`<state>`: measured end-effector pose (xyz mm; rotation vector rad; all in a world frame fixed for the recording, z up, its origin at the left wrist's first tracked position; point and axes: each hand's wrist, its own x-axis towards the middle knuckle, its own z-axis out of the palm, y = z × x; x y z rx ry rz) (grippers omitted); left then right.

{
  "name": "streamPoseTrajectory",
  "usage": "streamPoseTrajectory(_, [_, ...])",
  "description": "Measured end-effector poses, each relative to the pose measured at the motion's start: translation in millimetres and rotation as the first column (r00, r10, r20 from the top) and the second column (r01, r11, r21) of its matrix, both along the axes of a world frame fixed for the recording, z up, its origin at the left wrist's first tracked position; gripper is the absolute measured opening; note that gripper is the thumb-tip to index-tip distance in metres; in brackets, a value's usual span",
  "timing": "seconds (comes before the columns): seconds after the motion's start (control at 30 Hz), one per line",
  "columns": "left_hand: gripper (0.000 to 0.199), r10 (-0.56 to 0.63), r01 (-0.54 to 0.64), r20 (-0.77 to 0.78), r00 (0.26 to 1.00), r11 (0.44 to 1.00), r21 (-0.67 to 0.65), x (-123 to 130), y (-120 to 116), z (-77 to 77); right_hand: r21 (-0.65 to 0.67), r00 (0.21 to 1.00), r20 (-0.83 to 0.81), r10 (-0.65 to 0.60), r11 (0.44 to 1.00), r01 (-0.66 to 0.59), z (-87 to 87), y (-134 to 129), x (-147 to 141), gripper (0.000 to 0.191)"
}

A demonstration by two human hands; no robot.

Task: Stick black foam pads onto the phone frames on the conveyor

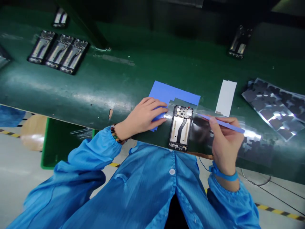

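Observation:
An opened phone body (181,127) lies near the front edge of the green table, its inner parts facing up. To its right, my right hand (225,136) is closed on blue tweezers (226,124), whose tips point left toward the phone's top right corner. On the phone's left, my left hand (149,114) rests over a blue sheet (173,91), fingers bent toward the phone; whether they pinch anything is hidden. Clear film with dark shapes (252,143) lies under and beyond my right hand.
Three phone bodies (57,52) lie side by side at the left, another (60,17) behind them. One more (240,42) is at the back right. A white card (226,97) and patterned film sheets (274,106) lie at the right. A green bin (62,141) stands below the table edge.

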<state>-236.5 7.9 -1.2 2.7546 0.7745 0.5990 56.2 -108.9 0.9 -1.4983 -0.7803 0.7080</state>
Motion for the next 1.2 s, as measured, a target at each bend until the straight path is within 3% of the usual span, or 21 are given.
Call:
streamPoseTrajectory(0.2, [0.038, -0.05, 0.057, -0.106, 0.993, 0.996, 0.062, 5, 28, -1.9, -0.023, 0.994, 0.079, 0.068, 0.998, -0.067, -13.8, 47, -22, 0.041])
streamPoseTrajectory(0.37, [0.048, -0.028, 0.04, -0.128, 0.991, 0.995, 0.096, 14, 28, -5.1, -0.003, 0.984, 0.155, 0.085, 0.996, -0.085, -16.0, 66, -34, 0.041])
streamPoseTrajectory(0.53, [0.051, -0.027, 0.038, -0.114, 0.993, 0.995, 0.095, 13, 25, -7.8, -0.003, 0.987, 0.113, 0.117, 0.993, -0.117, -20.1, 73, -45, 0.041])
streamPoseTrajectory(0.63, [0.051, -0.021, 0.03, -0.1, 0.995, 0.996, 0.088, 11, 25, -9.3, 0.013, 0.989, 0.073, 0.128, 0.991, -0.13, -18.0, 71, -44, 0.044])
streamPoseTrajectory(0.77, [0.044, -0.024, 0.025, -0.013, 1.0, 0.998, 0.05, 14, 24, -7.8, 0.077, 0.998, 0.039, 0.045, 0.996, -0.048, -13.1, 48, -27, 0.046])
streamPoseTrajectory(0.93, [0.028, -0.118, 0.124, 0.095, 0.988, 0.99, -0.066, 35, 20, -5.2, 0.04, 0.998, 0.064, 0.029, 0.999, -0.032, -16.5, 17, -11, 0.043])
streamPoseTrajectory(1.2, [0.025, -0.118, 0.132, 0.072, 0.99, 0.965, -0.225, 53, 19, -15.6, 0.016, 0.993, 0.055, 0.106, 0.994, -0.107, -13.4, 21, -20, 0.042])
